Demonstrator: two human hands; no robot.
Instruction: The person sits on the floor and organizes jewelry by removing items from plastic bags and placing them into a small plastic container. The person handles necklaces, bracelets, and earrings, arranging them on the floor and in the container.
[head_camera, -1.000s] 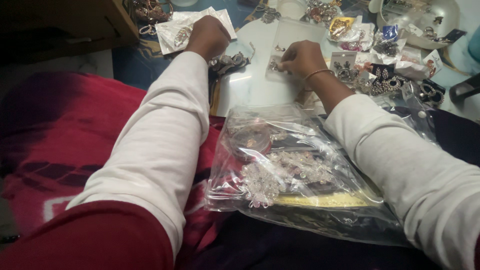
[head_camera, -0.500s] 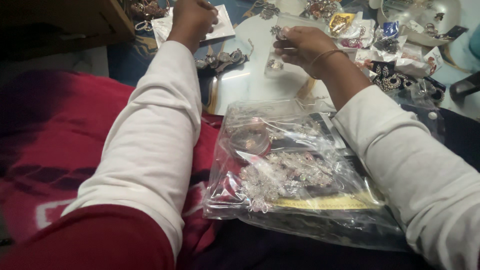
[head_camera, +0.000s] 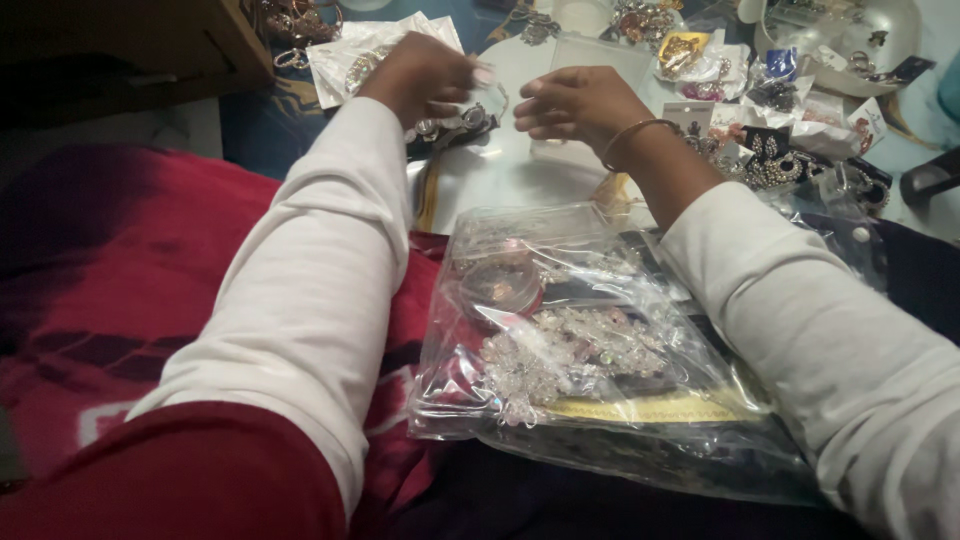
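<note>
Small clear packet (head_camera: 590, 60) lies beyond both hands (left (head_camera: 425, 75), right (head_camera: 570, 100)), fingers curled, grasp unclear.

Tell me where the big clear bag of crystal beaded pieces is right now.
In the head view, the big clear bag lies on the person's lap, low and centre-right, between both white sleeves, just below the right hand.

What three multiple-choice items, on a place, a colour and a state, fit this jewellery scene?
1. Where does the large clear plastic bag of crystal pieces lie?
A. on the person's lap
B. in the white bowl
C. on the wooden shelf

2. What colour are the long sleeves?
A. green
B. white
C. black

3. How are the left hand and right hand?
A. flat on the lap
B. inside the bag
C. raised close together over the white round tray

Answers: 1 A, it rests between the arms; 2 B, both forearms show white; 3 C, fingertips nearly meet.
</note>
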